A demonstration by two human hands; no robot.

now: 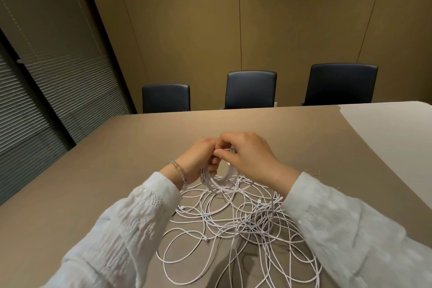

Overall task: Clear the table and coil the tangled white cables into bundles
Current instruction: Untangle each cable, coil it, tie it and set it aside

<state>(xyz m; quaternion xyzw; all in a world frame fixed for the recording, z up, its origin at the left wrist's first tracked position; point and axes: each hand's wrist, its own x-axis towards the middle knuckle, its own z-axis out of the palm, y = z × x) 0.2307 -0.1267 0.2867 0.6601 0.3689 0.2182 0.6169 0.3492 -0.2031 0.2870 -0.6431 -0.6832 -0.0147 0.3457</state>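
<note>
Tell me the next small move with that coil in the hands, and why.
Probably wrap one more loop onto the coil: left hand and right hand both grip its top, while most of the loose cables lie tangled on the table.

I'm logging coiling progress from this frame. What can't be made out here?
- Head view: the top of the coil, where the left hand and right hand meet, is hidden by the fingers.
- The loose cables run under both sleeves and off the bottom edge; their count cannot be told.
- The small connectors are too small to identify.
</note>
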